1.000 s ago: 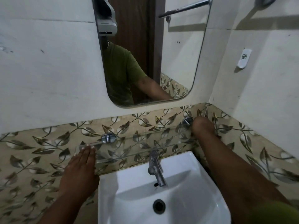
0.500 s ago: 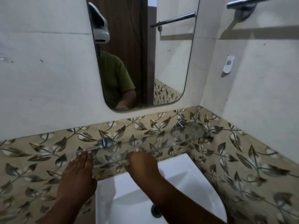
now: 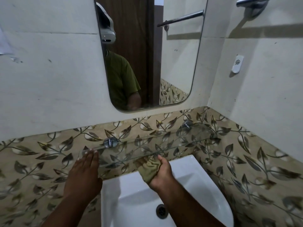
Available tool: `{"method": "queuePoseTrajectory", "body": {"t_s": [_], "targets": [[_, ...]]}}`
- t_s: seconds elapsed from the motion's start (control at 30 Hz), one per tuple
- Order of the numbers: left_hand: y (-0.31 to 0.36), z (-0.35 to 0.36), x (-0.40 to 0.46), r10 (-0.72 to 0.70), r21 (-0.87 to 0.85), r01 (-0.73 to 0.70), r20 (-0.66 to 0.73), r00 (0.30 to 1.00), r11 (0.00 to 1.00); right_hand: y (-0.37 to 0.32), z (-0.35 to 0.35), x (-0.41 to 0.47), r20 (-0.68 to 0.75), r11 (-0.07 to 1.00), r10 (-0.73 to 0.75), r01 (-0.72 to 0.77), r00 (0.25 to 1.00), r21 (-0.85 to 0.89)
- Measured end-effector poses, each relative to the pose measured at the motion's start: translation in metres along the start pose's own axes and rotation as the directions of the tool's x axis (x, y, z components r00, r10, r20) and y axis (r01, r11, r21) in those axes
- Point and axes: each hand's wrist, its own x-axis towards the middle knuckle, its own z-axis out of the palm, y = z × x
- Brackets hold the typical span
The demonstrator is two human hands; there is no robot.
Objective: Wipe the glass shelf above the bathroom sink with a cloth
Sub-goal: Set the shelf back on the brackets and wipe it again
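Note:
A clear glass shelf (image 3: 185,138) runs along the leaf-patterned tiles above the white sink (image 3: 134,200), held by two chrome brackets (image 3: 110,142). My left hand (image 3: 85,172) lies flat, palm down, on the shelf's left end, fingers together. My right hand (image 3: 161,172) is at the shelf's front edge near the middle, palm turned up, fist closed around a bunched olive-yellow cloth (image 3: 148,169). The cloth's top touches the underside or front edge of the glass; I cannot tell which.
A mirror (image 3: 147,51) hangs on the wall above the shelf, reflecting a person in a green shirt. A chrome towel bar (image 3: 252,1) and a small white wall hook (image 3: 237,63) are on the right wall. The sink drain (image 3: 161,211) shows between my forearms.
My right hand has travelled from the shelf's far right end to its middle and turned palm up, exposing the cloth. The left hand stayed flat on the left end. The view shifted right.

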Motion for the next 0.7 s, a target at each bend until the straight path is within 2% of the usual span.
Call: {"method": "queuePoseTrajectory", "body": {"t_s": [0.13,0.37,0.53,0.7], "targets": [[0.000,-0.001,0.000,0.000,0.003,0.000,0.003,1.000,1.000,-0.025,0.004,0.006,-0.149,0.987,-0.111,0.126,0.983,0.095],[0.002,-0.004,-0.001,-0.012,0.008,0.012,0.003,1.000,1.000,-0.094,-0.016,-0.010,-0.178,0.938,-0.248,0.282,0.952,0.203],[0.002,-0.003,-0.001,-0.025,-0.002,0.025,-0.001,1.000,1.000,-0.151,-0.050,-0.008,-0.230,0.881,-0.403,0.444,0.886,0.166],[0.004,-0.003,0.000,-0.047,-0.006,0.047,0.009,0.999,0.999,-0.187,-0.079,-0.014,-0.233,0.805,-0.495,0.543,0.837,0.239]]}}
